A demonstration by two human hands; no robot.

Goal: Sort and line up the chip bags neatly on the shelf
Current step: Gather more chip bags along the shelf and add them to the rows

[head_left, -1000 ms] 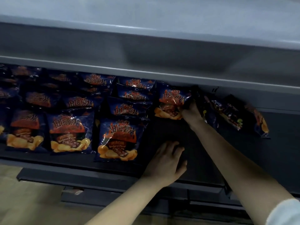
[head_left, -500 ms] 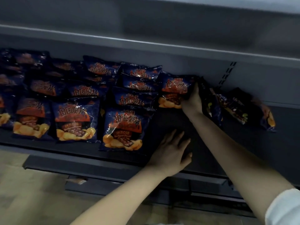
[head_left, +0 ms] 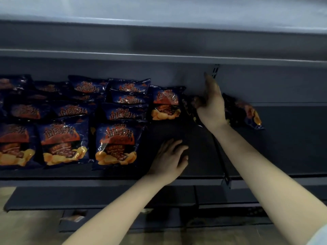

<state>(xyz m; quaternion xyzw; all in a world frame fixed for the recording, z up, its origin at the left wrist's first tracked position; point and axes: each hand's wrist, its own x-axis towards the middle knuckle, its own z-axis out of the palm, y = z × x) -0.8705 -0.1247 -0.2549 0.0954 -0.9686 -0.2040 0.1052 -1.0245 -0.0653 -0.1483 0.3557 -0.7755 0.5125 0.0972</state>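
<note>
A person's two bare arms reach into a dark metal store shelf (head_left: 292,147) stocked with navy-and-orange barbecue-flavour chip bags. The left hand (head_left: 169,159) lies palm down on a bare stretch of the shelf deck near its front edge, fingers (head_left: 172,145) loosely spread and holding nothing, just right of the front-row chip bag (head_left: 116,144). The right hand (head_left: 211,103) is raised at the back of the shelf, one finger pointing up toward the slotted upright (head_left: 216,70) on the back panel, the others curled near a dark bag (head_left: 190,107) standing edge-on; whether they grip it cannot be told in the dim, blurred light. Left of that hand, an upright chip bag (head_left: 165,104) ends the back row. To the right, a tilted chip bag (head_left: 245,112) leans against the back panel. Further bags fill the shelf's left half in overlapping rows. A pale sleeve (head_left: 318,236) shows at lower right.
</note>
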